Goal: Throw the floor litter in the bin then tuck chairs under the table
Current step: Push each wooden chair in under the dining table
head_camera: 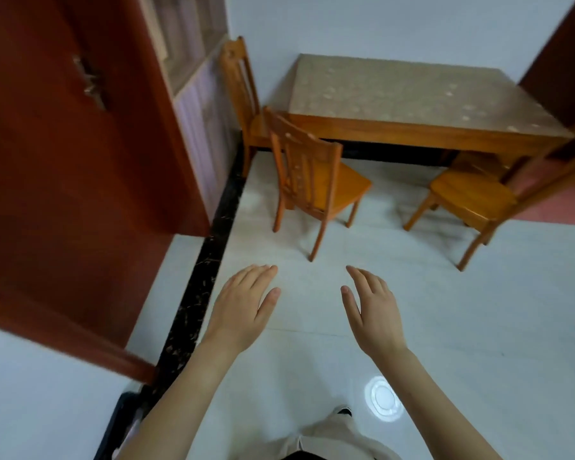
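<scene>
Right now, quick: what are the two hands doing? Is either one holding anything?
Left hand: open, fingers straight, holding nothing.
Right hand: open, fingers relaxed, holding nothing.

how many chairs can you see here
3. The far chair stands at the left end of the table; the middle chair sits pulled out at its front left; the right chair pulled out at front right. Another may be hidden under the table.

Head camera looks forward and down, floor (412, 327) near.
</scene>
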The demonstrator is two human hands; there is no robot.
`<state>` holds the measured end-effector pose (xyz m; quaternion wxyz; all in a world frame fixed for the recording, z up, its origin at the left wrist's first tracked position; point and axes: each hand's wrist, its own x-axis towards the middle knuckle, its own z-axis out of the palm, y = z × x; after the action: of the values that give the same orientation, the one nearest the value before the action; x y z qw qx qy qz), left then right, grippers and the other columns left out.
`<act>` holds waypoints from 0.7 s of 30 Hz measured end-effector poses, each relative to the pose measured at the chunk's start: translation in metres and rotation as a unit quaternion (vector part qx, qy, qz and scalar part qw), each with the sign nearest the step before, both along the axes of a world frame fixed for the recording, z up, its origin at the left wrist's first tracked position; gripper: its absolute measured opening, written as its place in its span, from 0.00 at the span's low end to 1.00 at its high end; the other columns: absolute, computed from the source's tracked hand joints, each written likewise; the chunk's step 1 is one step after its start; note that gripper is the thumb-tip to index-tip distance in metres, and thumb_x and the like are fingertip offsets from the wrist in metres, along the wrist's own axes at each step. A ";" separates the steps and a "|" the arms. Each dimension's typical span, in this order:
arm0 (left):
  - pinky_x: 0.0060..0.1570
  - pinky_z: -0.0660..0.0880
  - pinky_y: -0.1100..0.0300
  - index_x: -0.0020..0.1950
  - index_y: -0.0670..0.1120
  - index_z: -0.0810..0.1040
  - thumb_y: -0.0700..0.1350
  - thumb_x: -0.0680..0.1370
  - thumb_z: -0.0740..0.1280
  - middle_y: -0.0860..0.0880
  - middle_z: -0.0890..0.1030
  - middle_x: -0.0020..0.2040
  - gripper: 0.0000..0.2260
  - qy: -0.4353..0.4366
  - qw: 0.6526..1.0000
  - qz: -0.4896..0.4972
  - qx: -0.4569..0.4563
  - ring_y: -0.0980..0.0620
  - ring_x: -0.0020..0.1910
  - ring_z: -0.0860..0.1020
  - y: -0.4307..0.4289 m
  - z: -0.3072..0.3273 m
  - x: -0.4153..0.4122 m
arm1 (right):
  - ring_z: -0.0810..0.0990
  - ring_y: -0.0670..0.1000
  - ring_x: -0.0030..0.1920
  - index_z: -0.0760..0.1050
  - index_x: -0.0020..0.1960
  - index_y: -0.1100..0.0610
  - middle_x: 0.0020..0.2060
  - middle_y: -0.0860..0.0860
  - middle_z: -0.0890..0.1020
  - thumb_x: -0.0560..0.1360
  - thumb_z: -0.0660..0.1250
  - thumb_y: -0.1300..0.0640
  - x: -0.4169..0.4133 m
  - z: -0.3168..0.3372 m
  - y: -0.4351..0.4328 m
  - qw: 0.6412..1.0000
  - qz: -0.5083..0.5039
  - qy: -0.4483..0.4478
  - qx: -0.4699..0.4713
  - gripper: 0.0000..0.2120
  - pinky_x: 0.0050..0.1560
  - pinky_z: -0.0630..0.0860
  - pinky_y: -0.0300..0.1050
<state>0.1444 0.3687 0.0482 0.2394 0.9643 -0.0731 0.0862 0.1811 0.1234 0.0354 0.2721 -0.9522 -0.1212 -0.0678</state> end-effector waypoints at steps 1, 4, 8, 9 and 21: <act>0.69 0.67 0.51 0.71 0.45 0.72 0.58 0.82 0.47 0.49 0.75 0.68 0.26 0.008 1.000 -0.013 -0.001 0.50 0.69 0.70 -0.020 -0.005 0.012 | 0.72 0.55 0.66 0.70 0.72 0.56 0.65 0.52 0.76 0.81 0.48 0.42 0.004 -0.004 -0.021 1.000 -0.015 0.008 -0.002 0.28 0.66 0.70 0.52; 0.69 0.66 0.52 0.71 0.46 0.72 0.60 0.82 0.45 0.51 0.75 0.68 0.28 0.031 0.998 -0.044 -0.012 0.51 0.69 0.70 -0.080 -0.017 0.049 | 0.73 0.55 0.66 0.70 0.72 0.56 0.65 0.52 0.77 0.81 0.49 0.42 0.021 -0.014 -0.082 0.998 -0.054 0.023 -0.005 0.27 0.65 0.70 0.52; 0.69 0.65 0.55 0.71 0.47 0.72 0.58 0.81 0.48 0.51 0.75 0.68 0.26 0.042 0.995 -0.085 -0.016 0.51 0.69 0.70 -0.157 -0.018 0.097 | 0.73 0.55 0.66 0.70 0.71 0.57 0.65 0.52 0.77 0.81 0.49 0.42 0.050 -0.012 -0.154 0.995 -0.097 0.027 -0.005 0.28 0.65 0.71 0.52; 0.69 0.64 0.55 0.71 0.47 0.72 0.58 0.81 0.48 0.51 0.75 0.68 0.26 0.044 0.994 -0.096 -0.017 0.51 0.69 0.70 -0.174 -0.017 0.110 | 0.73 0.55 0.66 0.70 0.71 0.57 0.65 0.53 0.77 0.81 0.49 0.42 0.057 -0.010 -0.170 0.994 -0.106 0.025 -0.003 0.27 0.65 0.71 0.52; 0.64 0.69 0.54 0.68 0.45 0.74 0.56 0.81 0.50 0.49 0.77 0.65 0.24 0.043 0.978 -0.204 -0.018 0.50 0.66 0.73 -0.303 -0.022 0.261 | 0.72 0.54 0.66 0.70 0.72 0.57 0.65 0.52 0.77 0.81 0.50 0.43 0.159 -0.024 -0.285 0.979 -0.204 0.022 0.002 0.27 0.66 0.70 0.50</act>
<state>0.4053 0.0661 0.0264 0.2718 0.9275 -0.2565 -0.0052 0.3398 -0.1613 0.0116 0.2573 -0.9575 0.0820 -0.1011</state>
